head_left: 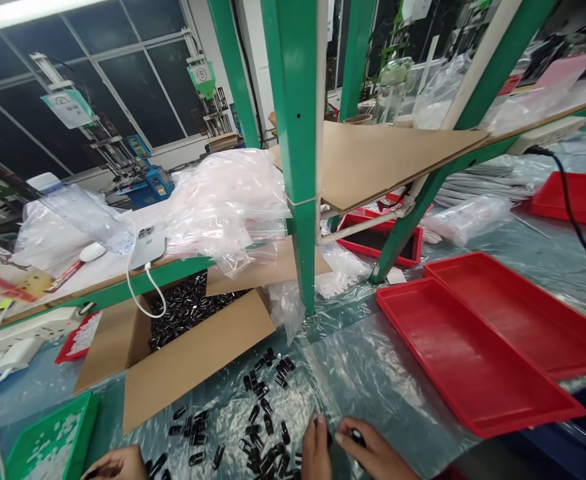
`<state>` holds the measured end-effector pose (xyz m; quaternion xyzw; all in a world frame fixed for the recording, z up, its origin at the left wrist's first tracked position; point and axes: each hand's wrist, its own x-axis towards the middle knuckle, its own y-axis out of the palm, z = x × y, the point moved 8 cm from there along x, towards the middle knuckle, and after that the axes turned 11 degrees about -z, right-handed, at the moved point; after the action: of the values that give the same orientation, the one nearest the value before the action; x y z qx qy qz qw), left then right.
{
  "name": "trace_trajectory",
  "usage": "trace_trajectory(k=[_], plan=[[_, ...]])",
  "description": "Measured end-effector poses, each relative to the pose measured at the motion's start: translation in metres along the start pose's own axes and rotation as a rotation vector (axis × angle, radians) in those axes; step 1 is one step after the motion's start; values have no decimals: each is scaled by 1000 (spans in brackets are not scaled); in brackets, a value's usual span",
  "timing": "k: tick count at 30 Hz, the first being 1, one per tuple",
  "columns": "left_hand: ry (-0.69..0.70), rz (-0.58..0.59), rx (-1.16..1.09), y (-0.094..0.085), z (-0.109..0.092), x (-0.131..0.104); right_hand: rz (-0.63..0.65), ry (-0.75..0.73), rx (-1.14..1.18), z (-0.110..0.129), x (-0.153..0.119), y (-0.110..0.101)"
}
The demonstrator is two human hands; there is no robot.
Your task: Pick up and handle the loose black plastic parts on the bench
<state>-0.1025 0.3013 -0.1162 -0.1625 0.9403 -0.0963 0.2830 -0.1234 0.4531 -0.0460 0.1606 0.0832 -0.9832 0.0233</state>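
Note:
At the bottom edge, right of the middle, my left hand [317, 448] points upward with its fingers closed around a small black piece, mostly hidden by the fingers. Just to its right, my right hand [373, 450] is closed on a glossy black piece [358, 437] that shows between the fingers. The two hands are close but apart. Loose black pieces [267, 424] lie scattered on the plastic-covered table [373, 373], left of my hands.
Another person's hand [117, 463] is at the bottom left, beside a green tray [90, 427] of white pieces. An open cardboard box [197, 360] holds many black pieces. Red trays [473, 360] lie at right. A green post [300, 200] rises behind the table.

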Motion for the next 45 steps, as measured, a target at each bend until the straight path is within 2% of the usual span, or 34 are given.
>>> trace_trajectory(k=[2,5,8,11,14,18,22,29,35,40,45], plan=[[37,18,-4,7,-9,-10,21,-38,-47,1,-2,2],[166,124,-5,15,-34,-21,23,-44,-37,-7,-5,1],[283,247,-99,10,-59,-29,26,13,7,-22,-8,-3],[249,378,-178,0,-69,-34,72,78,51,-29,-14,-2],[198,484,-145,-7,-72,-41,135,135,133,-19,-19,1],[223,441,-138,-14,-79,-48,174,213,219,1,-23,3],[233,386,-106,-14,-80,-51,231,151,156,12,-24,2],[216,444,-107,-12,-81,-56,242,130,149,1,-22,1],[219,433,-94,-12,-83,-57,233,162,277,-9,-19,10],[226,382,-83,-12,-80,-56,241,209,384,-7,-23,14],[223,408,-16,-9,-75,-58,198,250,425,-8,-25,13]])
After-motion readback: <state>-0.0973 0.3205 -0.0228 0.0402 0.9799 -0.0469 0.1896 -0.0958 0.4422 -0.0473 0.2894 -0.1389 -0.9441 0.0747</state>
